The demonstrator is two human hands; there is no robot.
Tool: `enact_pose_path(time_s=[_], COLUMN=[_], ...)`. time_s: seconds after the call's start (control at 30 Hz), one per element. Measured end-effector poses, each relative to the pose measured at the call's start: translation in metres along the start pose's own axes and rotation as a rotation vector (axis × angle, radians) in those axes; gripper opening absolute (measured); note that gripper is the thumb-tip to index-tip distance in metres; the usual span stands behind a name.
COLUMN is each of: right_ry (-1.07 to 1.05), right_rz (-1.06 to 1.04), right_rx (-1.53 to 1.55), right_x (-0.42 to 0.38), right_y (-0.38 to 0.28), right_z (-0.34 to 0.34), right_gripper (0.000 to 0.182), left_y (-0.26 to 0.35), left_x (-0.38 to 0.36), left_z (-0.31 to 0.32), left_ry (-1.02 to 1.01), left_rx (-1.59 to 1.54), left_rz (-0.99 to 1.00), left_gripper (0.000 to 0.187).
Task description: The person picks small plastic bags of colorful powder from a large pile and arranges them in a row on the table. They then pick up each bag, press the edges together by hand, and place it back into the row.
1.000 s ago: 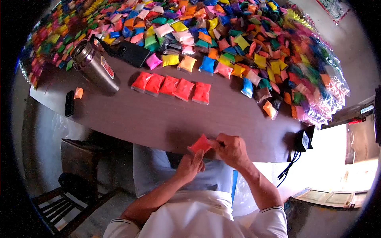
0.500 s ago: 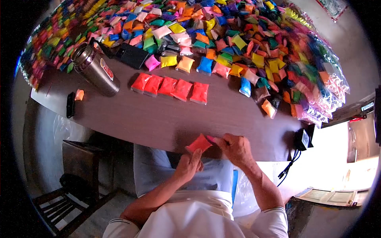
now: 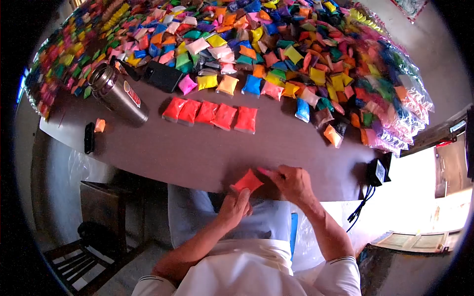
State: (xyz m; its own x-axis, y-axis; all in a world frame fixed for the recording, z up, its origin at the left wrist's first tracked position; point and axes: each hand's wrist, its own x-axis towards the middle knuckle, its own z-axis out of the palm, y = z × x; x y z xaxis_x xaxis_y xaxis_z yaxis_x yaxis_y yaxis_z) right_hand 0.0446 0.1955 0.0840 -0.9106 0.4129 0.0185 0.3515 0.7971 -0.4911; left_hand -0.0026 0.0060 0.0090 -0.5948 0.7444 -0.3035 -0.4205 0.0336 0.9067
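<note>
My left hand [image 3: 235,207] pinches a small red clay packet [image 3: 248,182] by its near edge, thumb on top, just over the table's front edge. To the right, my right hand [image 3: 293,184] is closed, with a small bright pink thing [image 3: 263,171] poking out from its fingertips toward the packet's corner. What kind of thing it is, I cannot make out. A narrow gap shows between the pink tip and the packet. Farther back, a row of several similar red packets [image 3: 207,113] lies flat on the brown table [image 3: 187,153].
A large heap of colourful packets [image 3: 294,54] covers the table's far side. A steel flask [image 3: 118,93] and a black box-like object [image 3: 164,76] stand left. Near the left edge lie a black object [image 3: 89,138] and an orange piece [image 3: 100,125]. A black device with cables [image 3: 377,172] sits at the right edge.
The red packet has turned slightly in my left hand, and the pink tip now sits a little apart from its corner. The view has shifted slightly.
</note>
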Motion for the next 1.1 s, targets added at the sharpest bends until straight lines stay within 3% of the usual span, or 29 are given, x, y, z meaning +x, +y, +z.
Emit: enact_pose_path(time_s=[0.07,0.27,0.43,0.6,0.67,0.83,0.97,1.03,1.1], right_ry=[-0.020,-0.048,-0.009,0.039,0.099,-0.052,-0.081,-0.066,-0.016], right_rz=[-0.103,-0.119,-0.059,0.114,-0.177,-0.098,-0.107,-0.127,-0.050], right_rx=[0.143,0.023,-0.160,-0.059,0.072,0.000,-0.063,-0.330,-0.159], right_x=[-0.011,-0.014,-0.015,-0.010,-0.017,-0.008,0.004,0.009,0.012], right_y=[-0.011,-0.024,-0.013,0.005,-0.011,-0.044,-0.023,-0.008,0.010], right_z=[0.008,0.022,0.011,-0.004,0.008,0.015,0.015,0.013,0.006], right_gripper=[0.029,0.029,0.031,0.027,0.024,0.027,0.029,0.029,0.028], left_y=[-0.006,0.006,0.008,0.005,0.001,-0.017,0.004,0.004,0.001], left_x=[0.003,0.001,0.003,-0.001,0.002,0.005,0.003,0.002,0.002], left_z=[0.001,0.003,0.004,0.002,0.004,-0.003,0.002,0.004,0.002], left_ry=[-0.014,-0.002,-0.002,-0.028,-0.015,-0.030,-0.052,-0.027,0.003], left_rx=[-0.071,-0.084,-0.125,-0.089,-0.179,-0.137,-0.145,-0.161,-0.171], left_rz=[-0.005,-0.041,-0.048,-0.058,-0.057,-0.082,-0.093,-0.075,-0.049], left_gripper=[0.044,0.041,0.043,0.045,0.047,0.045,0.044,0.044,0.044])
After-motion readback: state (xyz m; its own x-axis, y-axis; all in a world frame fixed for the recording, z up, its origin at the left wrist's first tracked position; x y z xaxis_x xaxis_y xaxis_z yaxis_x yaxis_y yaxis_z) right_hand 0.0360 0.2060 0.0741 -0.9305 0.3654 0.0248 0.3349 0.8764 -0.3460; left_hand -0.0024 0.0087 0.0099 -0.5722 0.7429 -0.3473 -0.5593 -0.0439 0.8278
